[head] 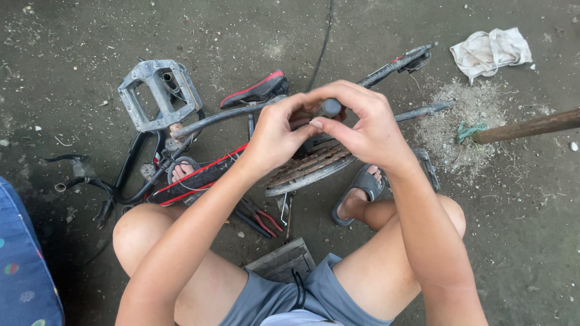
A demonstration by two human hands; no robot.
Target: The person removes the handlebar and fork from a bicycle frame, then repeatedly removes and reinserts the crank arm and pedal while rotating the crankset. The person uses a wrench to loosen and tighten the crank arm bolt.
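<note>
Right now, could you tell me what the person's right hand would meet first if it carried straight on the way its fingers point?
The right hand points leftwards at the small grey cylindrical part, already at its fingertips; just beyond is the left hand.

Grey drawstring shorts [284, 296], grey slide sandals [362, 187], bare arms.

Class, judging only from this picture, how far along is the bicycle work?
Done: the bicycle frame lies on the ground, pliers set beside it. In hand: both hands, left and right, grip a small grey cylindrical part above the rusty chainring. Left: cannot tell.
</note>
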